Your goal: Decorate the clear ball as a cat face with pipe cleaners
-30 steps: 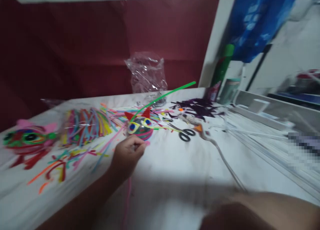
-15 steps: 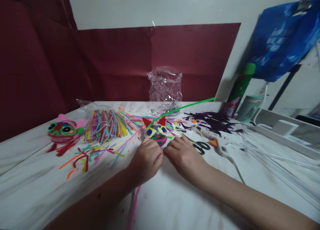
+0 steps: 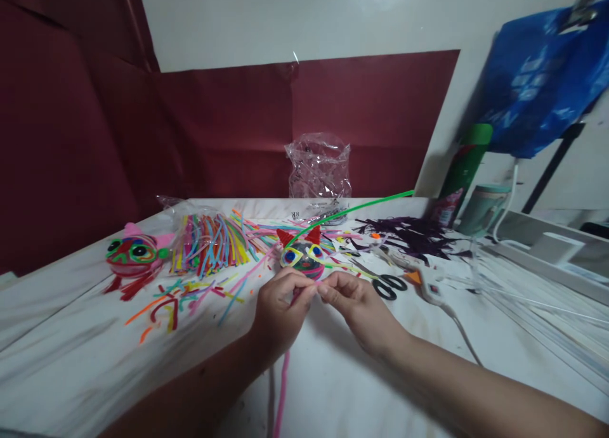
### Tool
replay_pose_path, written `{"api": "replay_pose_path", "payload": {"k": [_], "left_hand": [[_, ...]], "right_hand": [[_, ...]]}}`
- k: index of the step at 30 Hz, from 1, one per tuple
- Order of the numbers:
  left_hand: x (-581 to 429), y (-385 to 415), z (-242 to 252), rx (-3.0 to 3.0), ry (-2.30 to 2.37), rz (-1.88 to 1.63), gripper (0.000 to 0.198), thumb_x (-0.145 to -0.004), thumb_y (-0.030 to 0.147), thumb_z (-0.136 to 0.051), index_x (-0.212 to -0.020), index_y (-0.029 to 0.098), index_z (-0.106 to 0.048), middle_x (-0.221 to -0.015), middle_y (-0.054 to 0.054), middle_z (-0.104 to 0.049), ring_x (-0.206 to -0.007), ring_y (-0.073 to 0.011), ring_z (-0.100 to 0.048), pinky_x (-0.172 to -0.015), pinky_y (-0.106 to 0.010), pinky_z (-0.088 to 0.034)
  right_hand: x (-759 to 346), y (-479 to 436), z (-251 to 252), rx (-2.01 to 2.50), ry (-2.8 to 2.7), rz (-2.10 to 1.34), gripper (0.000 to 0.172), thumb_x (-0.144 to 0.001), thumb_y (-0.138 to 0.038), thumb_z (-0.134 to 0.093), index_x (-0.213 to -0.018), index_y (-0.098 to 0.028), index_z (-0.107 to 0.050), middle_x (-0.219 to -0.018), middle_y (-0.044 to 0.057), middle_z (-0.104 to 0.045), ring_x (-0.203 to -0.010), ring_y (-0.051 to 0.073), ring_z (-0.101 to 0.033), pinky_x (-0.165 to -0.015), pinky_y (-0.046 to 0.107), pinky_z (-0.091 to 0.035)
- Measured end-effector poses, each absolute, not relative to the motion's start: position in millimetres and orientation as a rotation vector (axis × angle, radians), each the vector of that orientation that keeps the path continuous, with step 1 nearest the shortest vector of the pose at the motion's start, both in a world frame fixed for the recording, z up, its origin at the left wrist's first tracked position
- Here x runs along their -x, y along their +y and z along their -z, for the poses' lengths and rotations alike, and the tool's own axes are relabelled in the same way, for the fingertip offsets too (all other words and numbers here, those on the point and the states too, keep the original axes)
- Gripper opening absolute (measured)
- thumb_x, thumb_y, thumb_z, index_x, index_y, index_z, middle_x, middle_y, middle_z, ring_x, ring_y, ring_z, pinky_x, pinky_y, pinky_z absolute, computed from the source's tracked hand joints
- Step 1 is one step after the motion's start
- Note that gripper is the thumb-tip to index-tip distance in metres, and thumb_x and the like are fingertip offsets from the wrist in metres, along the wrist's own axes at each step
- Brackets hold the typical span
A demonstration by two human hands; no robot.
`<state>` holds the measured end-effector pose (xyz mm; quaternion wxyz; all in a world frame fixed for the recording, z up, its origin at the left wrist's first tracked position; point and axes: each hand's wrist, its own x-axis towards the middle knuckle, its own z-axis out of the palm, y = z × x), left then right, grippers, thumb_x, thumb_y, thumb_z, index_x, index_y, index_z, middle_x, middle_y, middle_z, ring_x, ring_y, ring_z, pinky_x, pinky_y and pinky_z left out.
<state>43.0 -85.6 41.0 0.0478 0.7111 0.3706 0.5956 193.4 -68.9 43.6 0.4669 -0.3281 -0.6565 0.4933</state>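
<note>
Between thumb and fingers, my left hand (image 3: 284, 302) pinches a pink pipe cleaner (image 3: 282, 387), whose long tail hangs down toward me. My right hand (image 3: 354, 305) pinches close beside it, at what looks like the same pipe cleaner's end; the fingertips of both hands nearly meet. Just beyond them sits a round craft figure (image 3: 310, 265) with red ears, yellow-rimmed blue eyes and pink strands around its lower part. A long green pipe cleaner (image 3: 352, 208) sticks out from its top toward the right. My fingers hide part of its lower edge.
A pink-and-red craft figure (image 3: 136, 260) stands at left beside a bag of colourful pipe cleaners (image 3: 204, 244). Cut pieces (image 3: 166, 311) lie in front. To the right are black-handled scissors (image 3: 390, 286), a glue gun (image 3: 431, 284) with its cord, and purple shreds (image 3: 413, 235).
Both hands have turned so thumbs and fingertips now show at the pinch. The pink tail has swung slightly right. The whole view has shifted a little.
</note>
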Motion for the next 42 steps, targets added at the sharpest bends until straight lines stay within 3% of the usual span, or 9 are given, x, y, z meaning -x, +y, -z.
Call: {"api": "replay_pose_path", "payload": {"k": [4,8,12,19,24,31,38,42], "left_hand": [[-40,-84,-42,-2.220,1.175,-1.759,0.012,-0.075,0.013,-0.057,-0.064,0.016,-0.061,-0.062,-0.001,-0.060,-0.060,-0.0119,-0.058,-0.057,-0.022,-0.046],[-35,-78,-40,-2.368,1.217,-1.569,0.016,-0.075,0.013,-0.055,-0.060,0.017,-0.058,-0.060,-0.001,-0.059,-0.057,-0.0114,-0.054,-0.055,-0.022,-0.042],[-35,-75,-36,-2.401,1.246,-1.470,0.016,-0.075,0.012,-0.054,-0.060,0.017,-0.058,-0.059,0.000,-0.059,-0.056,-0.0110,-0.052,-0.056,-0.022,-0.040],[-36,-76,-38,-2.237,1.282,-1.422,0.015,-0.076,0.019,-0.057,-0.062,0.017,-0.061,-0.061,-0.001,-0.061,-0.060,-0.0128,-0.055,-0.060,-0.024,-0.043],[-39,-78,-40,-2.006,1.270,-1.442,0.020,-0.076,0.025,-0.058,-0.058,0.016,-0.059,-0.058,-0.001,-0.058,-0.058,-0.0123,-0.053,-0.060,-0.024,-0.043],[-42,-77,-36,-1.953,1.289,-1.463,0.022,-0.075,0.026,-0.057,-0.055,0.016,-0.056,-0.054,0.001,-0.053,-0.053,-0.0102,-0.047,-0.053,-0.021,-0.039],[-31,-71,-33,-2.671,1.216,-1.396,0.023,-0.079,0.013,-0.048,-0.057,0.018,-0.053,-0.057,-0.001,-0.053,-0.058,-0.0127,-0.049,-0.057,-0.025,-0.038],[-30,-72,-36,-2.731,1.124,-1.368,0.022,-0.081,0.013,-0.048,-0.062,0.017,-0.057,-0.061,-0.004,-0.058,-0.061,-0.0143,-0.053,-0.061,-0.027,-0.041]], "right_hand": [[-194,-67,-40,0.842,-1.745,-1.069,0.031,-0.081,-0.046,-0.058,-0.069,-0.018,-0.057,-0.063,-0.001,-0.056,-0.061,0.014,-0.050,-0.062,0.027,-0.040],[-201,-60,-42,0.749,-2.071,-0.453,0.018,-0.088,-0.027,-0.051,-0.074,-0.019,-0.058,-0.068,0.002,-0.061,-0.068,0.017,-0.052,-0.069,0.032,-0.038],[-208,-53,-42,0.664,-2.259,-0.029,0.019,-0.089,-0.018,-0.045,-0.074,-0.018,-0.057,-0.070,0.006,-0.062,-0.071,0.019,-0.052,-0.069,0.034,-0.035],[-208,-53,-46,0.700,-2.237,-0.169,0.016,-0.087,-0.020,-0.048,-0.071,-0.020,-0.052,-0.068,0.004,-0.060,-0.067,0.018,-0.053,-0.068,0.032,-0.039],[-199,-62,-45,0.852,-1.937,-0.600,0.021,-0.087,-0.028,-0.046,-0.068,-0.021,-0.049,-0.064,0.001,-0.054,-0.061,0.015,-0.049,-0.056,0.026,-0.040],[-193,-62,-33,0.857,-1.749,-0.938,0.029,-0.086,-0.043,-0.050,-0.070,-0.019,-0.053,-0.065,0.000,-0.056,-0.063,0.014,-0.052,-0.062,0.027,-0.044],[-205,-50,-38,0.675,-2.246,-0.211,0.019,-0.091,-0.027,-0.048,-0.078,-0.019,-0.059,-0.073,0.006,-0.065,-0.073,0.019,-0.056,-0.072,0.034,-0.040],[-209,-50,-42,0.627,-2.307,-0.121,0.020,-0.090,-0.021,-0.046,-0.073,-0.019,-0.056,-0.071,0.005,-0.062,-0.071,0.019,-0.055,-0.070,0.034,-0.038]]}}
